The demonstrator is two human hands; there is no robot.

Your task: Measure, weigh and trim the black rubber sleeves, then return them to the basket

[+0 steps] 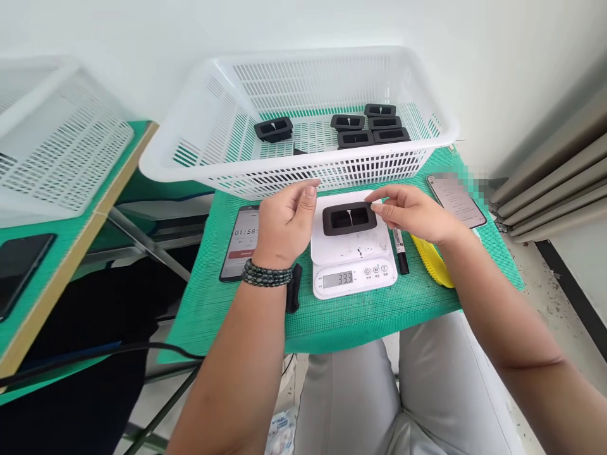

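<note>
A black rectangular part (337, 229) with a recessed middle lies on a white digital scale (325, 249), whose display shows about 333. At the part's right end, my right hand (403, 207) has thumb and forefinger set close together at its corner, other fingers slightly curled. My left hand (288, 221), with a dark bead bracelet at the wrist, hovers left of the scale; its thumb lies along the forefinger, and anything inside it is hidden. Behind the scale, a white slotted basket (303, 174) holds several similar black parts (274, 128).
A phone with a timer (236, 246) lies left of the scale. To the right are a black marker (402, 259), a yellow object (435, 265) and another phone (458, 201). A second basket (71, 151) and a dark phone (21, 265) occupy the left table.
</note>
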